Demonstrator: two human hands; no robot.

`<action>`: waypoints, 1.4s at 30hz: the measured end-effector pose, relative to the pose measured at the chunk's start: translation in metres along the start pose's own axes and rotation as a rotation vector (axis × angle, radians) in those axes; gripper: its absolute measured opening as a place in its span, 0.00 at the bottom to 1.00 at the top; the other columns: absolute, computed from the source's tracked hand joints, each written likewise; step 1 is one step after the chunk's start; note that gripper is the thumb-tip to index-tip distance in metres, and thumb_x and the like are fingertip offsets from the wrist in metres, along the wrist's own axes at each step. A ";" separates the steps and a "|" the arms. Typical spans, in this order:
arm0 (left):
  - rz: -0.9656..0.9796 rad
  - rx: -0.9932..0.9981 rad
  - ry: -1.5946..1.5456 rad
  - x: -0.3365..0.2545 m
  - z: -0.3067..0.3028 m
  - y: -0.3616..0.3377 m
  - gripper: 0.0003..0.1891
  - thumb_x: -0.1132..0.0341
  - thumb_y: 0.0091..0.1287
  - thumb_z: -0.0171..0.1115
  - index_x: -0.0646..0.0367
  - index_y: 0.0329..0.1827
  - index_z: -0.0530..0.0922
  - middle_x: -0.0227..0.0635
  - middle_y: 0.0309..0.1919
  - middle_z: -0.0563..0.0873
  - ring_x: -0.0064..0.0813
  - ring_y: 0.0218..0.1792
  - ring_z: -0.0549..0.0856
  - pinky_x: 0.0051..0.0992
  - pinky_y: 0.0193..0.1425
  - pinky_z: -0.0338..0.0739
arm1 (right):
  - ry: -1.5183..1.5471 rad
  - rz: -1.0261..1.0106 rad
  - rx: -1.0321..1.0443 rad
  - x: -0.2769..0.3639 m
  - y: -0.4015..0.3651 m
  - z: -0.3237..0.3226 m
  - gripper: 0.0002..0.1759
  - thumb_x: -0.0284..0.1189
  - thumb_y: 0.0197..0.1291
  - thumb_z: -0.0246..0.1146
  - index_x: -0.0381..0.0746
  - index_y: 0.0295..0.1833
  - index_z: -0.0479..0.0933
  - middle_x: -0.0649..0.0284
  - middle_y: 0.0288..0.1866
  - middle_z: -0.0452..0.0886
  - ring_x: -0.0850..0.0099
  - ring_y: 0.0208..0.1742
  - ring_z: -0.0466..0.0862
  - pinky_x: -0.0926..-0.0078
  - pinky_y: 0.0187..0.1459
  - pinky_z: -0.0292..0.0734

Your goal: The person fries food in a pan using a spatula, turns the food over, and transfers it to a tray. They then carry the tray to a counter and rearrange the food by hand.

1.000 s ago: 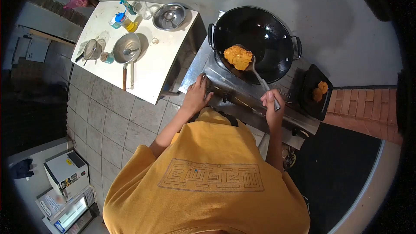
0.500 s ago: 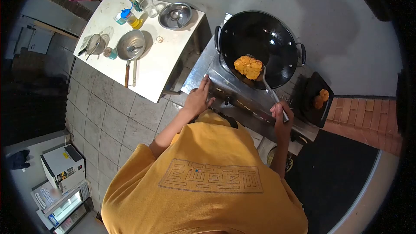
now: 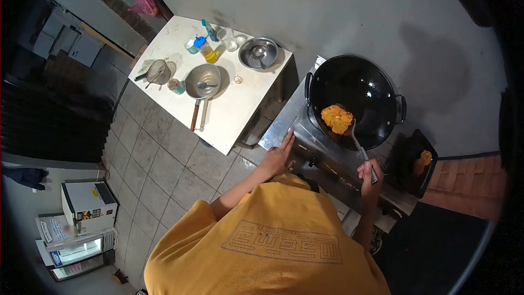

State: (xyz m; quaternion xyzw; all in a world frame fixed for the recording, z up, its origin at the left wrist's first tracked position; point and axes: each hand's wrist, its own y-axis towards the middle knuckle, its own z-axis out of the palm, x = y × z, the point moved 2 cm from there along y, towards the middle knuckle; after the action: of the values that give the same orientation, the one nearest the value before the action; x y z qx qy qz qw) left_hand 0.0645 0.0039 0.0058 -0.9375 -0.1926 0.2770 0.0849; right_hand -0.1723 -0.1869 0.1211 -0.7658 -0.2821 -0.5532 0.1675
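Observation:
My right hand (image 3: 371, 174) is closed around the handle of a long-handled metal spatula (image 3: 359, 150) reaching over the near rim of a black two-handled wok (image 3: 360, 79). An orange-brown fried fritter (image 3: 337, 118) sits at the spatula's far end, inside the wok near its front left. It covers most of the spatula head. Fingers stretched out, my left hand (image 3: 277, 159) lies by the front edge of the metal stove (image 3: 284, 123), left of the wok. It holds nothing.
Right of the wok, a black tray (image 3: 410, 172) carries more fried pieces (image 3: 422, 163). A white table (image 3: 229, 125) at left bears a saucepan (image 3: 203, 79), a steel bowl (image 3: 258, 53), a strainer (image 3: 159, 71) and an oil bottle (image 3: 206, 49). Stove knobs face me.
The whole view has shifted, so the stove, wok and table appear lower and further right. My right hand keeps its grip, and the fritter stays at the wok's front left.

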 end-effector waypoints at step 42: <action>-0.047 -0.146 -0.011 -0.007 0.017 0.000 0.49 0.56 0.63 0.69 0.59 0.82 0.48 0.53 0.82 0.41 0.61 0.66 0.75 0.47 0.65 0.75 | -0.029 0.006 0.047 -0.006 0.014 -0.001 0.20 0.38 0.77 0.51 0.37 0.31 0.72 0.69 0.25 0.71 0.81 0.27 0.69 0.78 0.33 0.64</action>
State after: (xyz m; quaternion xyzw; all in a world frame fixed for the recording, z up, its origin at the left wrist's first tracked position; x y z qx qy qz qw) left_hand 0.0499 0.0023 -0.0045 -0.9350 -0.2345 0.2653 0.0214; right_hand -0.1657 -0.2005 0.1168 -0.7704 -0.2953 -0.5346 0.1829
